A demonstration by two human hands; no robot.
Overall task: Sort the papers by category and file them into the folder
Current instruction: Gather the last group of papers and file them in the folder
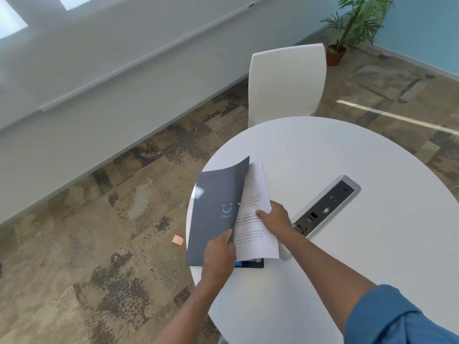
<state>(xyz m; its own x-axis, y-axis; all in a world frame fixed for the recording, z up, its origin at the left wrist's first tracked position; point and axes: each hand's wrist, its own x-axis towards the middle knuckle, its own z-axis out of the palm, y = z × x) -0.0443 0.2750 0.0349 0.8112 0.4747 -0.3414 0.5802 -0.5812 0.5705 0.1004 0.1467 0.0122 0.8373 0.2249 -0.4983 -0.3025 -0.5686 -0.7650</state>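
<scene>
Filing is the step in hand, as I judge it: my left hand (218, 259) pinches the lower edge of the dark folder (213, 214) cover, thumb on top and fingers curled beneath, holding the cover raised and bowed open. My right hand (274, 218) grips the white printed papers (253, 232) at their right edge, thumb lying across the top sheet, the rest of the fingers tucked under where I cannot see them. The sheets sit partly under the lifted cover, their left part hidden by it, their right part and lower corner still out in the open. All of this lies at the left rim of the round white bench (347, 150), the folder overhanging the edge a little. Something dark with a blue patch (249, 264) peeks out beneath the lower corner of the papers; whether that is the folder's back panel or another item I cannot tell.

Next move, I reckon, calls for sliding the sheets leftward toward the spine until their edges square up inside, keeping the cover lifted high enough that the top page does not catch or crease. Only then should I let the cover fall shut. Whether more papers wait to be sorted I cannot say. A power box (327, 207) sits just beside my right wrist, and a white chair (285, 83) stands beyond the bench.
</scene>
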